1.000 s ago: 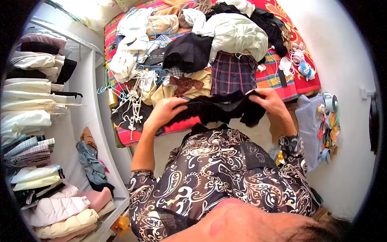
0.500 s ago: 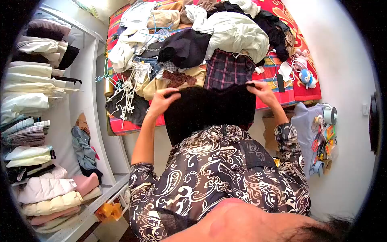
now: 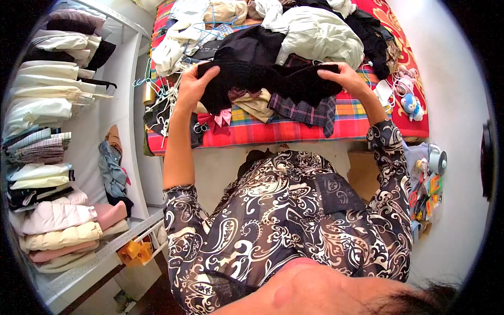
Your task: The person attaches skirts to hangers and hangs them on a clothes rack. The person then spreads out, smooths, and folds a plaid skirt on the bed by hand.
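Observation:
A black velvety garment (image 3: 310,86) is stretched between my hands above the bed; its exact kind is not clear. My left hand (image 3: 195,85) pinches its left top corner, thumb pointing inward. At the other corner, my right hand (image 3: 344,79) grips the edge between thumb and fingers. The cloth sags in the middle and hangs in front of a clothes pile. Below it, a dark plaid garment (image 3: 300,111) with pink lines lies partly covered on the bed. A pale, puffy white garment (image 3: 323,41) rests just behind.
The bed (image 3: 252,135) has a red checked cover and carries heaped clothes. White hangers (image 3: 169,105) lie at its left. Stuffed toys (image 3: 412,106) sit at the right edge. An open wardrobe (image 3: 126,79) with folded and hanging clothes (image 3: 47,94) stands at left.
Both hands have lifted the black garment up and away from my body, over the bed. It hung in front of my lap before; now it is bunched across the clothes pile.

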The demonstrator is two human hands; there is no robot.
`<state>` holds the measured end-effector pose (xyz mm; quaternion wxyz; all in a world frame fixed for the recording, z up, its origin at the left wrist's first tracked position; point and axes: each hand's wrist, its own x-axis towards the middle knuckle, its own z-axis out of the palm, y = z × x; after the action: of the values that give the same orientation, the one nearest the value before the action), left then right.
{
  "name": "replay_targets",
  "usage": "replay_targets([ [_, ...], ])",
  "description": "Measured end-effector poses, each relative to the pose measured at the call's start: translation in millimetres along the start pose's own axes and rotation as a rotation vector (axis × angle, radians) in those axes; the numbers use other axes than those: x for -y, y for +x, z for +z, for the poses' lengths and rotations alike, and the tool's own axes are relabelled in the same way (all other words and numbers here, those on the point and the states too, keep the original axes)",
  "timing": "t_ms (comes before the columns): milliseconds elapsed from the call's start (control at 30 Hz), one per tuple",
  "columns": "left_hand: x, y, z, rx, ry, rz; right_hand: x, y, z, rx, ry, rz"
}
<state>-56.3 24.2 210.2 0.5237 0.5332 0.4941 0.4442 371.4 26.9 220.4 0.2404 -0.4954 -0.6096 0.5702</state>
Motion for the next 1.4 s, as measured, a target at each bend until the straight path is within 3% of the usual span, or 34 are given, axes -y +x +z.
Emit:
replay_targets([
  [200, -29.9, 3.7, -6.1, -0.064, 0.028, -0.060, 21.2, 18.1, -11.7, -0.148, -0.083, 0.017],
  [267, -31.9, 11.5, -8.5, -0.089, 0.145, 0.162, 22.9, 25.3, -27.2, -0.136, -0.144, 0.018],
  [400, -53.3, 6.4, -6.0, -0.109, 0.183, 0.249, 43.9, 19.2, -36.3, -0.162, -0.114, -0.146],
  [533, -47.0, 9.0, -10.3, 0.018, 0.305, 0.363, 61.8, -0.8, -35.5, -0.071, -0.065, -0.227],
  [600, -39.7, -2.2, -1.9, 0.093, 0.380, 0.406, 57.0, -14.3, -34.6, -0.054, -0.324, -0.236],
  [700, -22.9, -55.3, 13.5, 0.199, 0.385, 0.331, 32.5, -46.5, -6.6, -0.018, -0.349, -0.303],
  [800, 9.1, -120.0, 29.9, 0.238, 0.441, 0.306, -8.2, -96.4, 20.7, 0.052, -0.402, -0.154],
  [867, 28.1, -165.1, 47.0, 0.146, 0.359, 0.181, -25.3, -125.4, 43.9, -0.011, -0.386, -0.104],
  [900, 27.4, -180.5, 52.0, 0.089, 0.355, 0.144, -15.3, -134.3, 56.9, -0.033, -0.294, 0.066],
  [933, 27.5, -193.6, 56.8, 0.037, 0.344, 0.107, -32.0, -145.5, 62.8, -0.165, -0.480, -0.079],
  [1000, 32.7, -212.9, 56.2, 0.004, 0.361, 0.081, -36.8, -147.4, 58.4, -0.031, -0.137, 0.157],
  [1033, 31.3, -216.5, 54.1, -0.019, 0.366, 0.064, -26.3, -144.5, 56.6, -0.023, -0.220, 0.027],
  [1067, 30.9, -219.9, 54.0, -0.042, 0.370, 0.047, -25.2, -137.9, 58.3, -0.010, -0.222, 0.034],
  [1133, 48.0, -209.2, 50.9, -0.141, 0.404, 0.176, -26.9, -121.5, 58.8, -0.064, -0.258, -0.117],
  [1200, 78.2, -183.0, 37.8, -0.143, 0.515, 0.115, -39.9, -87.0, 51.1, -0.012, -0.363, -0.054],
  [1400, 150.5, -94.8, 8.6, -0.105, 0.257, -0.011, -89.7, 2.8, 50.0, 0.003, -0.125, 0.036],
])
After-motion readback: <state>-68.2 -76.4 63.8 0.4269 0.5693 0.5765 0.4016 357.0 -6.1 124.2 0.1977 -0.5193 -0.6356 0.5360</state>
